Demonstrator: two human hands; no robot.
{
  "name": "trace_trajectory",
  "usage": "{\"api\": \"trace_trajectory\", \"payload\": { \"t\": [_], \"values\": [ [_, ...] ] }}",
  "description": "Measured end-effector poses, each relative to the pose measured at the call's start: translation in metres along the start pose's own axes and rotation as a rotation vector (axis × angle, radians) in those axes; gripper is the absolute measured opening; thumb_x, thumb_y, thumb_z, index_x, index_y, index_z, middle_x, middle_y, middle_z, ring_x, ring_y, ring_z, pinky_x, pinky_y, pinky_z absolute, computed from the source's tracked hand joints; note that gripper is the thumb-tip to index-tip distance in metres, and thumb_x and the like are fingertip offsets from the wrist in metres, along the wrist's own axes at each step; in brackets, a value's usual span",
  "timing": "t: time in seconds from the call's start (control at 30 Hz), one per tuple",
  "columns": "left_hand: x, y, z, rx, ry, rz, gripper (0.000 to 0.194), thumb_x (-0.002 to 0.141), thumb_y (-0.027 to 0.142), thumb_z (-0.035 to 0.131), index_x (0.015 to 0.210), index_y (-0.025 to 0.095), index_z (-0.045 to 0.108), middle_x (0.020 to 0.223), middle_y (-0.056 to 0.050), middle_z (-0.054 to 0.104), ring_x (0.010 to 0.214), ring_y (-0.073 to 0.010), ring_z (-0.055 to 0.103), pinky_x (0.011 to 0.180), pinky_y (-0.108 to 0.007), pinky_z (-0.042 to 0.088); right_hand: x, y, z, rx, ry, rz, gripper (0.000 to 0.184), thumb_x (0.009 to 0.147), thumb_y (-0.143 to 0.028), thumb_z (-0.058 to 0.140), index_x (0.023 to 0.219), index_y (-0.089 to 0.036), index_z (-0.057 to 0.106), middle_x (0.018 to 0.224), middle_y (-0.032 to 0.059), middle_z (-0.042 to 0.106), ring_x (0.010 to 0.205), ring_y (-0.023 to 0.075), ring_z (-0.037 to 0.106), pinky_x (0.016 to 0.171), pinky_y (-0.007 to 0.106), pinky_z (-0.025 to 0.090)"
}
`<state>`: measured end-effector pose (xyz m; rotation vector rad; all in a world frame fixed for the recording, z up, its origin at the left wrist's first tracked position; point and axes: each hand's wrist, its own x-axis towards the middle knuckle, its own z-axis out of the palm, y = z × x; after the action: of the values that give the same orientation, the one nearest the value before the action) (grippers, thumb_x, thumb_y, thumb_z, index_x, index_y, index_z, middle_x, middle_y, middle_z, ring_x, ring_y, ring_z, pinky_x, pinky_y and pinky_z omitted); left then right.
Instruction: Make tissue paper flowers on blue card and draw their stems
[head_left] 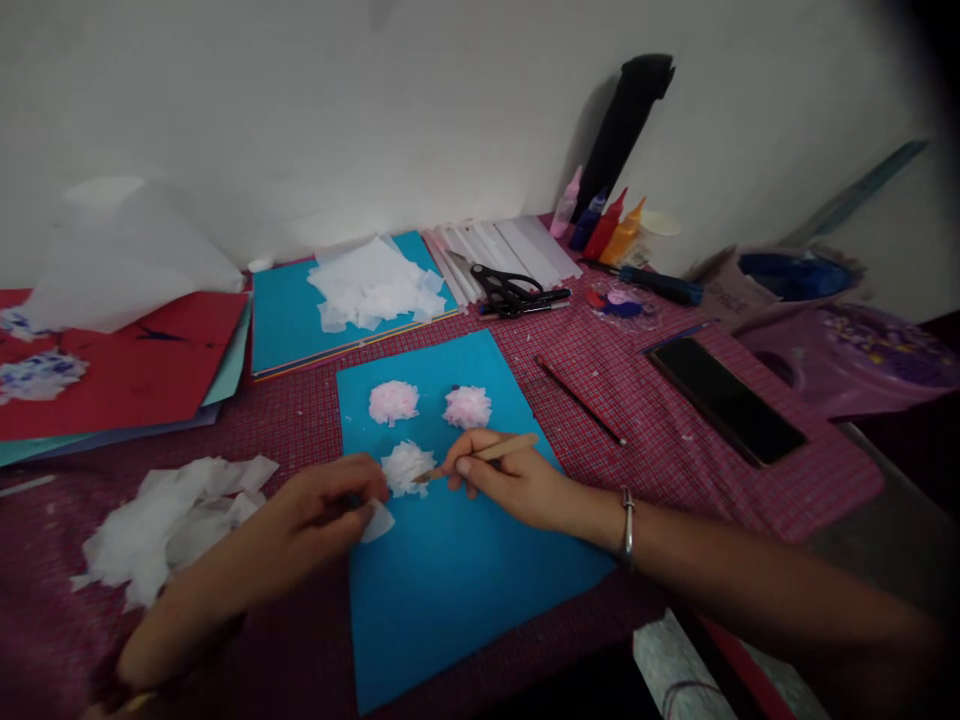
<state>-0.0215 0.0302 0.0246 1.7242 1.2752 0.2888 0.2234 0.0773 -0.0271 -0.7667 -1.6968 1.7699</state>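
A blue sheet of paper (450, 600) lies in front of me with two pink-and-white paper puffs (394, 402) and one white tissue puff (407, 467) on it. My right hand (502, 475) grips a light wooden-handled paintbrush (510, 446), its dark pointed tip at the right edge of the white puff. Just left of that puff, my left hand (330, 505) pinches a small piece of white tissue paper (379, 522) over the sheet. Beneath my left forearm, loose white tissue pieces (150, 520) are heaped on the checked cloth.
More white tissue squares (375, 285) rest on stacked coloured sheets behind, beside black scissors (506, 288). Paint bottles (604, 225) stand near the wall. A pencil (581, 400) and phone (726, 400) lie to the right. Red paper (165, 370) is at left, pink containers (795, 350) at far right.
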Motion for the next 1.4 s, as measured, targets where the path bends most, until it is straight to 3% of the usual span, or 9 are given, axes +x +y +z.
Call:
{"api": "trace_trajectory", "payload": {
  "t": [0.2,0.43,0.53,0.7,0.77,1.07,1.27,1.4],
  "values": [
    [0.0,-0.006,0.02,0.007,-0.083,-0.068,0.022,0.088,0.033,0.047,0.071,0.022,0.055,0.072,0.003,0.054,0.065,-0.0127,0.05,0.058,-0.023,0.039,0.001,0.001,0.001,0.016,0.015,-0.004,0.015,0.093,-0.02,0.046,0.089,-0.017,0.059,0.08,0.0005,0.06,0.064,0.0099,0.054,0.059,0.024,0.047],
    [0.017,-0.011,0.038,0.094,0.227,-0.159,0.014,0.08,0.031,0.053,0.07,0.021,0.055,0.061,0.005,0.054,0.057,-0.0126,0.051,0.053,-0.023,0.038,-0.003,-0.002,0.001,0.059,0.048,0.006,0.012,0.091,-0.022,0.048,0.087,-0.018,0.058,0.078,0.0003,0.059,0.064,0.0109,0.054,0.059,0.025,0.046],
    [0.016,-0.009,0.035,0.054,0.237,-0.168,0.014,0.08,0.031,0.053,0.071,0.021,0.055,0.061,0.005,0.054,0.057,-0.0125,0.051,0.053,-0.023,0.038,-0.009,-0.002,0.002,0.111,0.072,-0.014,0.012,0.091,-0.024,0.048,0.087,-0.018,0.057,0.076,0.0002,0.058,0.065,0.0112,0.054,0.061,0.026,0.047],
    [0.001,-0.004,0.022,-0.132,-0.03,-0.054,0.014,0.085,0.029,0.054,0.076,0.023,0.063,0.073,0.004,0.062,0.067,-0.0116,0.055,0.059,-0.021,0.041,-0.011,0.0,0.002,0.149,0.094,-0.008,0.013,0.092,-0.027,0.048,0.087,-0.018,0.056,0.075,-0.0002,0.058,0.065,0.0111,0.054,0.06,0.026,0.046],
    [-0.001,-0.006,0.02,-0.183,-0.081,-0.005,0.013,0.086,0.028,0.056,0.077,0.024,0.064,0.073,0.004,0.062,0.067,-0.0106,0.056,0.06,-0.02,0.042,-0.009,0.001,0.002,0.157,0.097,0.008,0.013,0.092,-0.026,0.048,0.087,-0.018,0.056,0.075,-0.0002,0.058,0.065,0.011,0.053,0.06,0.025,0.045],
    [0.013,-0.032,0.028,-0.034,0.147,-0.045,0.013,0.084,0.028,0.054,0.096,0.025,0.06,0.079,0.002,0.062,0.071,-0.0144,0.059,0.062,-0.025,0.046,-0.008,0.0,0.003,0.093,0.061,-0.004,0.012,0.092,-0.022,0.046,0.088,-0.017,0.056,0.076,0.0004,0.056,0.066,0.0111,0.053,0.059,0.025,0.046],
    [0.008,-0.026,0.03,0.153,0.281,-0.011,0.02,0.084,0.024,0.049,0.102,0.026,0.057,0.078,0.002,0.062,0.067,-0.0145,0.061,0.06,-0.026,0.047,-0.009,-0.001,0.004,0.034,0.063,0.0,0.012,0.092,-0.021,0.046,0.088,-0.017,0.056,0.076,0.0,0.057,0.064,0.0106,0.052,0.058,0.024,0.045],
    [-0.003,-0.012,0.024,0.127,0.178,0.048,0.015,0.087,0.026,0.051,0.099,0.029,0.059,0.089,0.003,0.067,0.078,-0.014,0.065,0.07,-0.024,0.05,-0.01,-0.001,0.002,0.032,0.044,-0.013,0.013,0.091,-0.02,0.045,0.087,-0.017,0.056,0.076,0.0003,0.057,0.067,0.0111,0.053,0.06,0.024,0.046]
  ]
}}
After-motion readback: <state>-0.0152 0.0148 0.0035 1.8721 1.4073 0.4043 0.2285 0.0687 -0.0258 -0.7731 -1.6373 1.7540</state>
